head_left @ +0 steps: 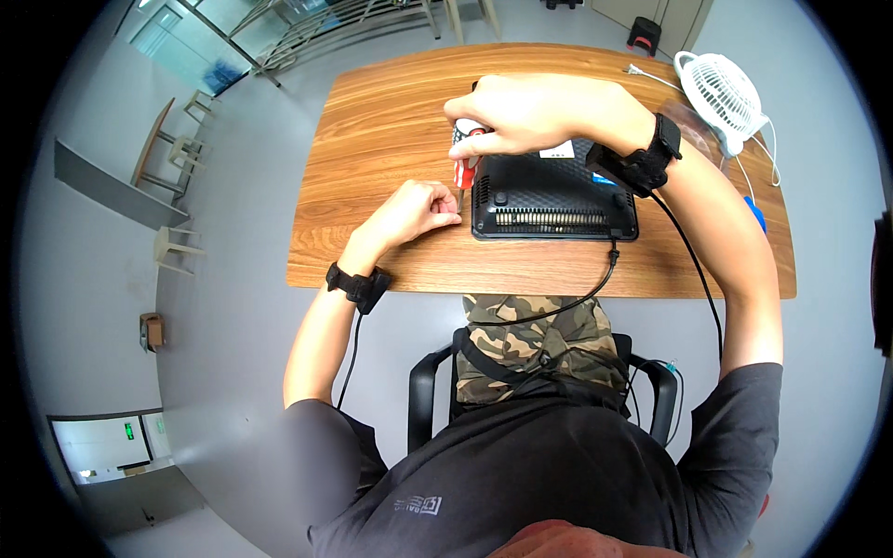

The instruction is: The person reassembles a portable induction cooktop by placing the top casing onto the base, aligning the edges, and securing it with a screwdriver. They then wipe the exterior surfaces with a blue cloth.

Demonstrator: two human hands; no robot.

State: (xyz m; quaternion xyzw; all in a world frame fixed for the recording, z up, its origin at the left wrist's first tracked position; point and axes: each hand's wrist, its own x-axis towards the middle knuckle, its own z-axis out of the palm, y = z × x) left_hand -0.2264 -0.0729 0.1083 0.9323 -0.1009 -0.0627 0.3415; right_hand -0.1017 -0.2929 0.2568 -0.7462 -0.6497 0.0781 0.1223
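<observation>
On the table lies a flat black device (549, 197) with a textured case, vent slots along its near edge, round feet and a white label. My right hand (516, 113) reaches across it and is closed around the handle of a screwdriver (466, 175), which is red, white and black. The screwdriver stands nearly upright, its thin shaft pointing down beside the device's left edge. My left hand (414, 214) rests on the wood just left of that shaft, fingers pinched together near the tip. Whatever the left fingers hold is too small or hidden to make out.
A small white fan (724, 93) with its cord stands at the table's (372, 121) far right corner. Near the right edge, a blue item (755, 215) is partly hidden by my arm. A black cable (605, 274) runs by the device's near right corner toward my lap.
</observation>
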